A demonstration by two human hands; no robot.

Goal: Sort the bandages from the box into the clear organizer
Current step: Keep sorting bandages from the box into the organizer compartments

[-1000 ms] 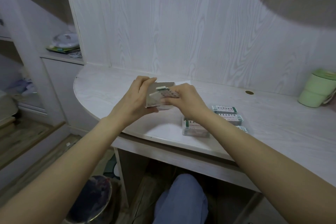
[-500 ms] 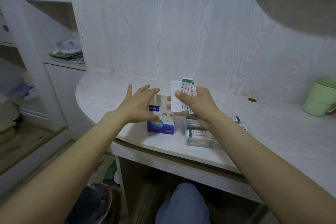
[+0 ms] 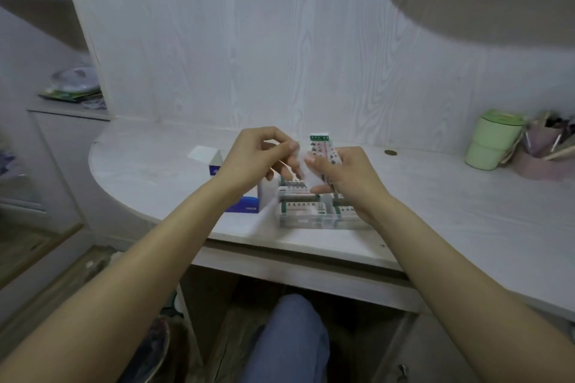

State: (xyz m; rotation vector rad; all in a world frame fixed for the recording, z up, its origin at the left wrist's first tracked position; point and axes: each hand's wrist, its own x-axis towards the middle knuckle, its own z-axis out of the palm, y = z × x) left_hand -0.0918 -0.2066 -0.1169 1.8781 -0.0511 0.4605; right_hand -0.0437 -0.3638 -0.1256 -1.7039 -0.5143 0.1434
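My right hand (image 3: 343, 176) grips a stack of green-and-white wrapped bandages (image 3: 322, 146), held upright above the clear organizer (image 3: 306, 221). My left hand (image 3: 258, 155) is raised just left of the stack, and its thumb and fingertips pinch the stack's white left edge. The organizer sits near the desk's front edge with bandages lying flat in its compartments. The blue-and-white bandage box (image 3: 217, 162) stands on the desk behind my left wrist, its flap open and its lower part hidden by my forearm.
A green cup (image 3: 493, 140) and a pink holder of pens (image 3: 544, 158) stand at the back right of the white desk (image 3: 451, 205). A curved shelf overhangs the right. Open shelving with a disc-shaped object is on the left. A knee shows under the desk.
My left hand let go of the box, now standing on the desk, and rose to the bandage stack held by my right hand. The view shifted right.
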